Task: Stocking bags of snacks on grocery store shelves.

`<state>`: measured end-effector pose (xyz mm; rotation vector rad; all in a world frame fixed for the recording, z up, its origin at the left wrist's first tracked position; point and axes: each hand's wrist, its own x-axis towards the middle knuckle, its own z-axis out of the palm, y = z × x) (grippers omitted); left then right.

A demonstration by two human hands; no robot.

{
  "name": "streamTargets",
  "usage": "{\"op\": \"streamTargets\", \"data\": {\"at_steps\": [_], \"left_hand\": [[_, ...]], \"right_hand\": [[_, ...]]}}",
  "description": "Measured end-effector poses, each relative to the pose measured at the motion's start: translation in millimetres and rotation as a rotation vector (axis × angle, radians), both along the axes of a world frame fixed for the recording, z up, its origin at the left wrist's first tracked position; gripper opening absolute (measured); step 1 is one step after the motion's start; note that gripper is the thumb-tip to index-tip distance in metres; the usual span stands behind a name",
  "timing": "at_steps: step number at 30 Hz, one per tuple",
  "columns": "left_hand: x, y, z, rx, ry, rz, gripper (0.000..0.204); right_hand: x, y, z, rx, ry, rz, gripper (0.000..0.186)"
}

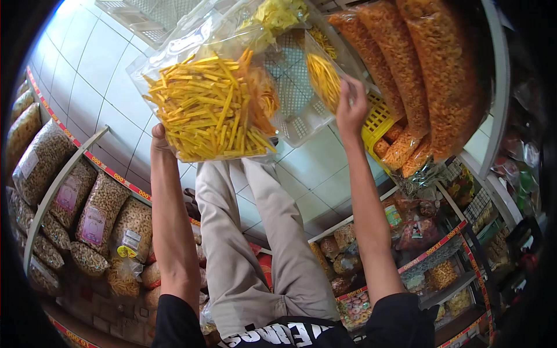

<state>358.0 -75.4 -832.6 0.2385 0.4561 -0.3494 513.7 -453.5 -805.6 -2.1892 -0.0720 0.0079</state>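
My left hand [159, 134] grips the lower left edge of a large clear plastic bag of yellow stick snacks [200, 107], which is tilted up in front of me. My right hand [352, 107] is closed on a smaller clear packet of yellow stick snacks [322, 76], off to the right of the large bag. Beneath the packet is a pale perforated plastic crate [313, 124]. In the crate, partly behind the large bag, lie a bag of orange snacks [264, 95] and a bag of pale yellow snacks [277, 16].
Tall bags of orange snacks [444, 64] stand at the right by a yellow basket [376, 110]. Shelves with bagged snacks [104, 217] curve along the left, and more packets [415, 232] fill a shelf at lower right. Another pale crate [142, 17] rests on the tiled floor [93, 64].
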Motion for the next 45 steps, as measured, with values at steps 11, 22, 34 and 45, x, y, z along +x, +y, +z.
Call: {"op": "streamTargets", "data": {"at_steps": [11,22,34,45], "left_hand": [[34,-19,45,0.345,-0.038,-0.23,0.096],[11,-71,40,0.308,-0.041,-0.22,0.049],[7,-79,40,0.034,0.113,-0.168,0.036],[-16,-53,50,0.218,0.197,-0.087,0.039]], "right_hand": [[25,29,230,0.4,0.097,-0.122,0.018],[24,116,137,0.514,0.507,0.137,0.022],[-6,92,140,0.468,0.187,0.06,0.069],[31,-41,-74,0.004,0.675,-0.275,0.044]]}}
